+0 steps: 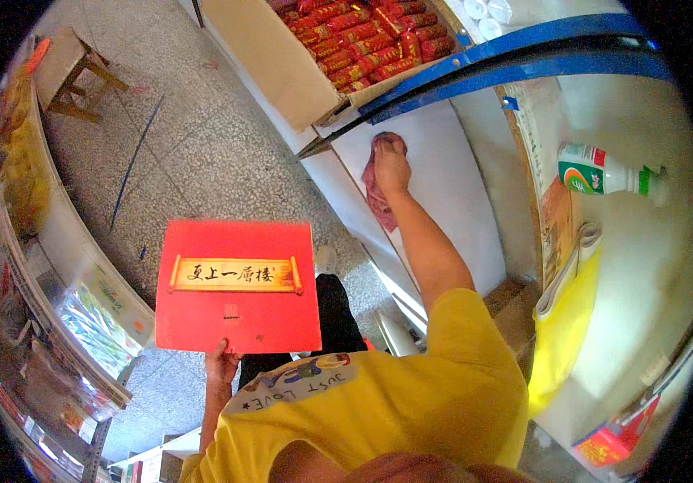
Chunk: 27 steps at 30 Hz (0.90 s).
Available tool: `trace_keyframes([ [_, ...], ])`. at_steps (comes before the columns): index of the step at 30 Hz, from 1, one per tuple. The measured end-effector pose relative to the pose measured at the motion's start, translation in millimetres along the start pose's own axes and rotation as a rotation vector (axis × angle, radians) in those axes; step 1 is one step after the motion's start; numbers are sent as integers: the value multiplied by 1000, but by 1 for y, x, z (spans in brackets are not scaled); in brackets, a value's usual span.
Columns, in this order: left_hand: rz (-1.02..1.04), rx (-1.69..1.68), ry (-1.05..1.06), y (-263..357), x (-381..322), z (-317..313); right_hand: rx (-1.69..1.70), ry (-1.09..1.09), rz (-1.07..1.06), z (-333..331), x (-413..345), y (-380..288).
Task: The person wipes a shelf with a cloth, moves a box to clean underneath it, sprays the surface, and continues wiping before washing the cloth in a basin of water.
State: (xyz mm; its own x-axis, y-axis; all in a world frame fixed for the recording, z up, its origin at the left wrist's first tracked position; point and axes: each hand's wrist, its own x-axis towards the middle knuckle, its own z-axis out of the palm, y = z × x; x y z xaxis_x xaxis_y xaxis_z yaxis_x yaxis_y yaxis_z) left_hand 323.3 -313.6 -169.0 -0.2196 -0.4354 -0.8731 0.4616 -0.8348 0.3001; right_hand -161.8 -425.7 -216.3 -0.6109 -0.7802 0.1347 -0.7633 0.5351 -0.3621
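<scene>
My left hand point(223, 361) grips the lower edge of a flat red box or board point(201, 320) with a printed scroll and writing on its face; it is held up over my legs. Under my right hand point(392, 166) a crumpled dark pink cloth point(381, 202) lies bunched on a white shelf surface point(452, 175), with my fingers closed over its upper end. The cloth's lower part trails towards the shelf's front edge.
Beyond my right hand, an open cardboard box point(280, 72) holds many red wrapped rolls point(358, 45), near a blue shelf frame point(521, 45). A green-labelled plastic bottle point(591, 170) and yellow bag point(570, 320) are right. A wooden stool point(66, 72) and stocked shelves point(69, 241) stand left.
</scene>
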Motion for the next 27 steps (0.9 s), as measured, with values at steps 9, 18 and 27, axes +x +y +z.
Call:
trace_keyframes([
  [9,-78,59,4,4,-3,-16,-87,-174,84,-10,16,6],
  [18,-162,-57,31,0,-1,-18,-197,-209,-7,-34,41,-12],
  [27,-108,31,48,5,-6,-5,-86,-280,-234,-6,-12,-71],
])
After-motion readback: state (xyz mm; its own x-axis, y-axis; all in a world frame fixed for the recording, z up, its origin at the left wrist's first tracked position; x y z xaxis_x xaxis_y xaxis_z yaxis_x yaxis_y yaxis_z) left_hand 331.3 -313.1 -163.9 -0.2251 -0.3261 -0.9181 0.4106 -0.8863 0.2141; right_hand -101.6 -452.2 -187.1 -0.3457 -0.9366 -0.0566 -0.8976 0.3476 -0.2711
